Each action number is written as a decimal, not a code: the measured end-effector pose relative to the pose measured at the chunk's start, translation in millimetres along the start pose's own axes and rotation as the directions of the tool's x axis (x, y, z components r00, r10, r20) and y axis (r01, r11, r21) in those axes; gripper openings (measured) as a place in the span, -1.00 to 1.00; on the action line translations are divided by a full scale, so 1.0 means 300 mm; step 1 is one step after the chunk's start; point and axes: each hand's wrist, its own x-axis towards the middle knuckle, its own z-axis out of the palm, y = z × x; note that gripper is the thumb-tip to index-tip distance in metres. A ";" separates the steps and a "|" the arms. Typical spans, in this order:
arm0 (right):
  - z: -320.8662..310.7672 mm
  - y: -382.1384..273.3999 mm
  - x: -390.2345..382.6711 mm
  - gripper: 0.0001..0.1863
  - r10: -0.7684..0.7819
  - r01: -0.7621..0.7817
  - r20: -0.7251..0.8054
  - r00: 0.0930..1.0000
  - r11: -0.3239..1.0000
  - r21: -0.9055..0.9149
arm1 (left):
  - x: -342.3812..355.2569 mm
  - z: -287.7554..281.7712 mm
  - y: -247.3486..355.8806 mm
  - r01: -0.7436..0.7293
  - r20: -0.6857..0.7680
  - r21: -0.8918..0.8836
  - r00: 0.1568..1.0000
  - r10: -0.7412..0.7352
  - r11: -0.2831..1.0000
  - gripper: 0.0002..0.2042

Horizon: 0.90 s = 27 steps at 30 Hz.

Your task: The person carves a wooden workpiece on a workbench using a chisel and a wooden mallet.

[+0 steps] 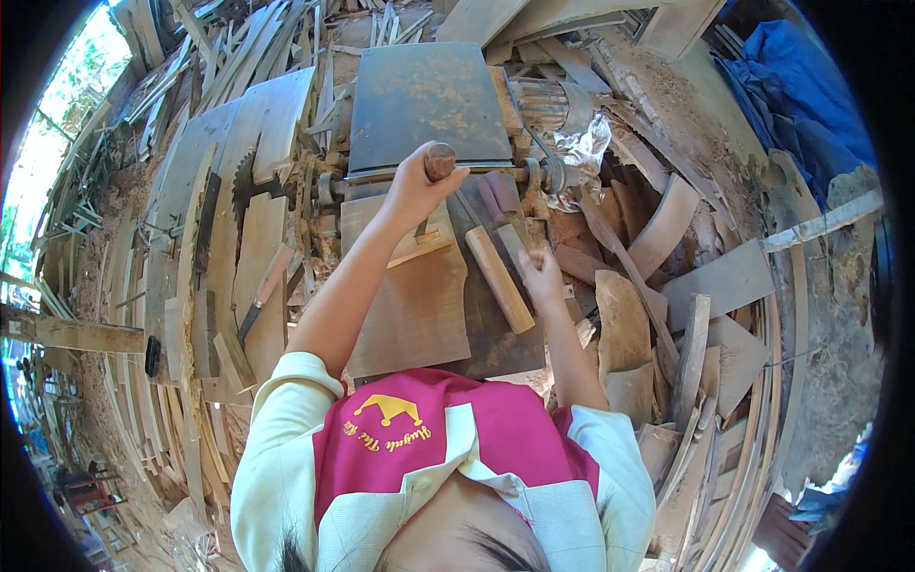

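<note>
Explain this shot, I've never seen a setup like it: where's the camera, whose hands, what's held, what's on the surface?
There is no robot here: these are a person's own bare hands. The one picture comes from the left of two fisheye cameras worn on the head, looking down, so straight edges bend near the rim.

The left hand is closed around a brown wooden handle, its rounded end facing the camera. The right hand is curled near a pale wooden block; whether it holds anything is unclear.

A flat wooden board lies on the dark worktop, with a small wood strip on it. Farther out is a dark flat plate.
</note>
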 end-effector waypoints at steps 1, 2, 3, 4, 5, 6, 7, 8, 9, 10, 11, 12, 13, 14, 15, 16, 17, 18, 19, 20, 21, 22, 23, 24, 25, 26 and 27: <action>-0.012 0.081 -0.003 -0.47 0.001 0.000 0.013 1.000 0.995 -0.099 | 0.007 0.005 -0.002 0.002 0.005 -0.002 1.000 -0.001 1.000 -0.72; -0.008 0.078 -0.040 -0.47 0.002 0.000 0.024 1.000 0.995 -0.102 | 0.006 -0.003 -0.009 -0.044 -0.008 0.017 0.999 0.044 0.999 -0.75; -0.009 0.033 -0.094 -0.47 -0.036 0.054 0.074 0.997 0.966 -0.252 | 0.003 -0.011 -0.012 -0.090 -0.019 0.035 0.996 0.091 0.995 -0.78; -0.007 -0.006 -0.139 -0.48 -0.067 0.111 0.123 0.990 0.914 -0.391 | 0.002 -0.013 -0.007 -0.087 -0.021 0.035 0.996 0.087 0.996 -0.78; -0.001 -0.025 -0.173 -0.48 -0.066 0.110 0.123 0.990 0.914 -0.392 | 0.004 -0.015 0.006 -0.088 -0.022 0.052 0.996 0.090 0.995 -0.78; 0.004 -0.038 -0.205 -0.46 -0.208 0.227 0.099 0.973 0.794 -0.564 | 0.004 -0.013 0.012 -0.090 -0.020 0.068 0.996 0.091 0.994 -0.78; 0.012 -0.053 -0.225 -0.44 -0.348 0.314 0.105 0.932 0.625 -0.714 | 0.006 -0.012 0.006 -0.088 -0.019 0.066 0.996 0.089 0.994 -0.78; 0.019 -0.070 -0.231 -0.44 -0.347 0.311 0.103 0.932 0.624 -0.717 | 0.013 -0.011 0.000 -0.083 -0.021 0.060 0.996 0.084 0.995 -0.78; 0.027 -0.088 -0.232 -0.45 -0.283 0.274 0.120 0.952 0.606 -0.746 | 0.016 -0.010 -0.004 -0.078 -0.024 0.054 0.997 0.079 0.996 -0.78; 0.033 -0.097 -0.233 -0.45 -0.217 0.240 0.136 0.967 0.584 -0.775 | 0.016 -0.008 -0.009 -0.078 -0.026 0.051 0.996 0.080 0.996 -0.78; 0.042 -0.080 -0.228 -0.45 -0.217 0.239 0.134 0.967 0.583 -0.777 | 0.017 -0.004 -0.007 -0.082 -0.025 0.038 0.996 0.083 0.996 -0.79; 0.062 -0.046 -0.220 -0.46 -0.252 0.249 0.131 0.959 0.526 -0.813 | 0.014 -0.004 -0.007 -0.084 -0.024 0.026 0.996 0.084 0.996 -0.79; 0.074 -0.013 -0.213 -0.47 -0.287 0.257 0.130 0.949 0.466 -0.847 | 0.014 0.000 -0.010 -0.083 -0.024 0.025 0.996 0.084 0.996 -0.79; 0.077 -0.008 -0.209 -0.47 -0.289 0.263 0.137 0.948 0.464 -0.846 | 0.013 -0.002 -0.013 -0.075 -0.018 0.018 0.997 0.076 0.997 -0.79; 0.073 -0.003 -0.204 -0.48 -0.315 0.288 0.141 0.939 0.488 -0.824 | 0.012 -0.004 -0.015 -0.067 -0.010 0.010 0.998 0.067 0.998 -0.79; 0.066 0.002 -0.198 -0.49 -0.340 0.311 0.144 0.930 0.511 -0.801 | 0.011 -0.005 -0.018 -0.066 -0.015 0.010 0.998 0.066 0.998 -0.79; 0.058 0.009 -0.189 -0.49 -0.340 0.314 0.148 0.929 0.509 -0.801 | 0.010 -0.003 -0.015 -0.020 -0.003 0.000 1.000 0.020 1.000 -0.75; 0.048 0.014 -0.176 -0.49 -0.441 0.369 0.111 0.890 0.559 -0.742 | 0.010 0.001 -0.013 0.025 0.010 -0.010 1.000 -0.025 1.000 -0.71; 0.036 0.019 -0.162 -0.49 -0.533 0.427 0.062 0.844 0.597 -0.679 | 0.012 0.005 -0.013 0.026 0.010 -0.011 1.000 -0.026 1.000 -0.71; 0.017 -0.030 -0.155 -0.49 -0.534 0.436 0.073 0.842 0.595 -0.676 | 0.012 0.000 -0.017 0.019 0.001 0.001 1.000 -0.019 1.000 -0.71; -0.023 -0.135 -0.156 -0.49 -0.401 0.395 0.091 0.912 0.793 -0.464 | 0.013 -0.003 -0.019 0.011 -0.007 0.009 1.000 -0.011 1.000 -0.71; -0.054 -0.236 -0.151 -0.50 -0.277 0.306 0.152 0.949 0.925 -0.225 | 0.003 -0.020 -0.009 0.006 -0.029 0.010 1.000 -0.006 1.000 -0.71; -0.091 -0.284 -0.128 -0.50 -0.346 0.362 0.118 0.931 0.917 -0.168 | 0.012 -0.010 -0.006 -0.027 -0.020 0.006 0.999 0.027 1.000 -0.71; -0.119 -0.330 -0.101 -0.50 -0.413 0.421 0.089 0.906 0.901 -0.107 | 0.015 -0.005 -0.008 -0.056 -0.019 0.008 0.998 0.056 0.998 -0.72; -0.149 -0.426 -0.104 -0.52 -0.455 0.457 0.047 0.889 0.886 -0.078 | 0.016 0.002 -0.023 -0.054 -0.024 0.010 0.998 0.054 0.999 -0.72; -0.163 -0.530 -0.103 -0.54 -0.503 0.503 0.021 0.864 0.863 -0.038 | 0.011 -0.007 -0.050 -0.086 -0.045 0.008 0.995 0.086 0.996 -0.75; -0.195 -0.598 -0.096 -0.56 -0.536 0.537 -0.016 0.844 0.844 0.003 | 0.020 -0.002 -0.055 -0.126 -0.050 -0.006 0.991 0.126 0.992 -0.78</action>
